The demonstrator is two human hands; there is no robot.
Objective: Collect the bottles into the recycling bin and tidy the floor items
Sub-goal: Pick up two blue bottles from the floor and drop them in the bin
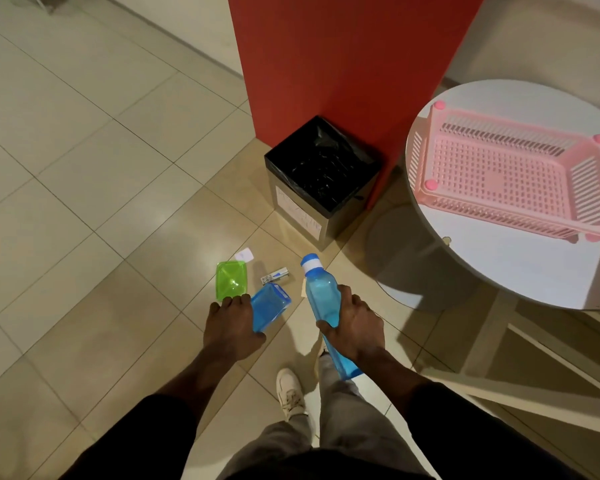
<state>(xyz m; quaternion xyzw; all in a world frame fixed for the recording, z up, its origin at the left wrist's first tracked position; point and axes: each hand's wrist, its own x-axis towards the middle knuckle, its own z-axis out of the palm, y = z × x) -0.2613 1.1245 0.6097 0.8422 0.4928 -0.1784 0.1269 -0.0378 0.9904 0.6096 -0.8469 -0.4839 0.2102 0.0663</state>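
My right hand (355, 327) is closed around the middle of a tall blue bottle (321, 292) with a blue-and-white cap, held tilted above the floor. My left hand (231, 323) grips a second blue plastic container (269, 306), held at an angle with its far end pointing up and right. Ahead stands a square bin (329, 220) lined with a black bag, against a red pillar. On the floor lie a green box (231, 280), a small white-and-blue packet (275, 275) and a white paper scrap (245, 255).
A round white table (499, 258) stands at the right with a pink slotted basket (506, 178) on it. The red pillar (343, 64) rises behind the bin. My white shoe (290, 393) is on the tiled floor below my hands.
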